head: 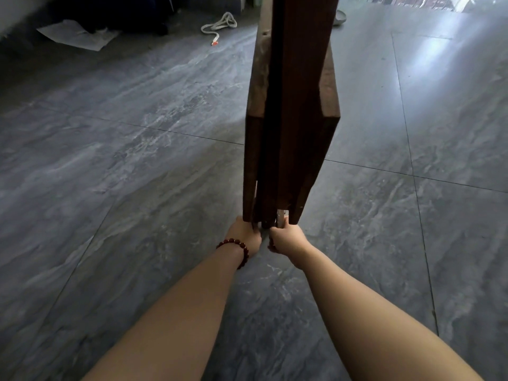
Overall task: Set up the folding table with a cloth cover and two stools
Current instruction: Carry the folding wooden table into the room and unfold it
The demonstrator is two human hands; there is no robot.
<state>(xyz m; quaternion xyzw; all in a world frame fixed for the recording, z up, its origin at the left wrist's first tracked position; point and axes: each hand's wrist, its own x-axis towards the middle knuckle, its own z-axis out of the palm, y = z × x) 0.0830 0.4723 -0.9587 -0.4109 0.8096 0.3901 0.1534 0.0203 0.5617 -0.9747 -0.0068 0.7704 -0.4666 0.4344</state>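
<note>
Forearms reaching forward: left hand [243,235] and right hand [288,239] are each gripping the near end of the folded table [291,105], standing edgewise on the floor [110,188]. Pulling both sides apart evenly should keep it upright.

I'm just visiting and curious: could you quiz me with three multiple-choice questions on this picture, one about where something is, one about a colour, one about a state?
1. Where is the white rope?
A. on the floor, left of the folding table
B. on top of the folding table
C. in a hand

2. The bracelet on the left wrist is:
A. green
B. dark red
C. white

3. The folding table is:
A. opened flat
B. covered with cloth
C. folded shut

Answers: 1 A, the rope lies on the tiles; 2 B, its beads are dark red; 3 C, the panels are together, and the left hand and right hand grip the near end.
</note>
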